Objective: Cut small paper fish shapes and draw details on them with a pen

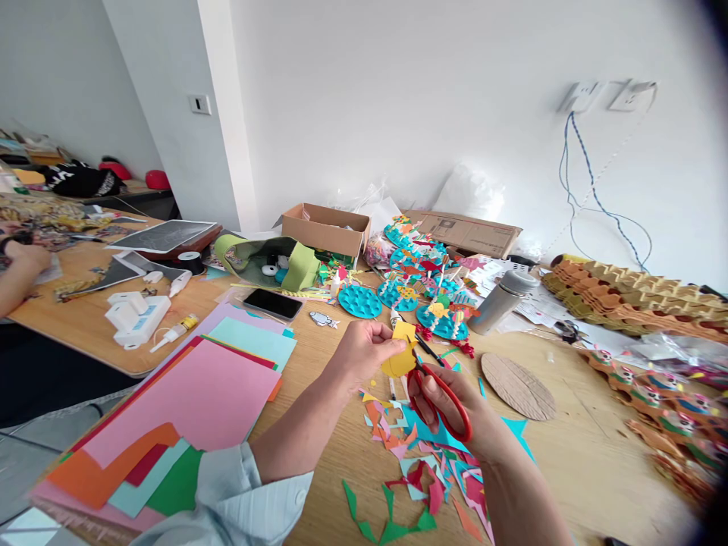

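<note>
Between thumb and fingers, my left hand [369,349] pinches a piece of yellow paper [401,362] with a rounded lower part. My right hand [455,398] grips red-handled scissors [463,421], their blades at the right edge of the yellow paper. The blade tips are partly hidden by the paper. Below both hands lie many coloured paper scraps [418,485] in green, pink, orange and blue. A black pen [429,349] rests just behind the scissors.
Coloured paper sheets [187,394] are stacked at left, near a phone [273,303] and a white power strip [136,318]. Blue decorated discs [359,301], a steel bottle [503,299] and a cardboard oval [517,385] lie beyond. Egg trays [614,303] stand right. Another person's arm [26,269] shows far left.
</note>
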The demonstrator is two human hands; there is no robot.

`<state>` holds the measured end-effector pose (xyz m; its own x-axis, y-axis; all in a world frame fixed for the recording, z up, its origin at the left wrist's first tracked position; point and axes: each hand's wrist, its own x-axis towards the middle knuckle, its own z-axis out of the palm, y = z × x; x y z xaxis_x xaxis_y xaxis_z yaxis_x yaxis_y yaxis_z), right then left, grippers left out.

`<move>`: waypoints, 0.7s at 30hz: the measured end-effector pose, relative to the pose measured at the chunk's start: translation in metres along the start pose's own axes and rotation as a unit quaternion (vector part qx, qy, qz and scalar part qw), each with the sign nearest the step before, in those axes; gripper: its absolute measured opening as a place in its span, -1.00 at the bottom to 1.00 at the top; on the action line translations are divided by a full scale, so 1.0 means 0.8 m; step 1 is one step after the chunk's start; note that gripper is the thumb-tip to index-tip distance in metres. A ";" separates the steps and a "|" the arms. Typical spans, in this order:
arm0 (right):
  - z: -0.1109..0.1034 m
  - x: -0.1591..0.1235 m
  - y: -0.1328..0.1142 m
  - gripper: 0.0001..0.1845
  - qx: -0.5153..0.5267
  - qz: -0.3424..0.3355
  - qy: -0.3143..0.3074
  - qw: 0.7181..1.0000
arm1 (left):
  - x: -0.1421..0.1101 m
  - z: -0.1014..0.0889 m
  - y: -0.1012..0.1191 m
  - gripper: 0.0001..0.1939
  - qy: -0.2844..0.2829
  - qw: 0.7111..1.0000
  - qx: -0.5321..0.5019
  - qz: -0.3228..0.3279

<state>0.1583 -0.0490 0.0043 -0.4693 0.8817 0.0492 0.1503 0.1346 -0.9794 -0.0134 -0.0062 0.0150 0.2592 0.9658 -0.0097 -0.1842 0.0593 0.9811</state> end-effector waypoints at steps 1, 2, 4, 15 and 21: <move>0.000 0.000 0.000 -0.53 0.000 -0.001 -0.001 1.000 | 0.000 0.000 0.000 -0.73 0.000 1.000 -0.001 0.001; 0.000 0.000 0.000 -0.53 -0.001 -0.002 -0.002 1.000 | 0.000 0.000 0.000 -0.73 -0.001 1.000 -0.002 0.002; 0.000 0.001 0.000 -0.53 -0.001 -0.003 -0.004 1.000 | 0.001 0.000 -0.001 -0.72 -0.001 1.000 -0.005 0.003; -0.001 0.000 0.000 -0.54 -0.009 -0.002 -0.003 1.000 | 0.001 -0.001 -0.002 -0.71 -0.001 1.000 -0.009 -0.002; 0.001 0.000 -0.003 -0.52 -0.012 -0.001 -0.001 1.000 | 0.000 -0.001 -0.001 -0.70 -0.003 1.000 -0.013 -0.005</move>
<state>0.1575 -0.0493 0.0064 -0.4709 0.8807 0.0512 0.1693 0.1473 -0.9745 -0.0136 -0.0058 0.0141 0.2669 0.9636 -0.0179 -0.2064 0.0753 0.9756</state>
